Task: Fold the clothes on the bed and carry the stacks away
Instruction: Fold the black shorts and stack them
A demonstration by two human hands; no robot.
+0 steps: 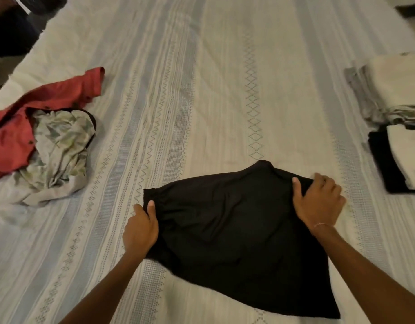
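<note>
Pinching the black shorts (237,230) at the waistband, we are gripping with left hand (141,228) at nine o'clock, right hand (318,199) at two, thumbs on top.

We see our left hand (140,230) and right hand (318,202) pinching a black garment (237,230) flat on the bed (202,90), red shirt (38,118) crumpled left, folded stacks (398,108) right.

Single head-worn view; looks forward and down, close over the bed (225,78).
</note>
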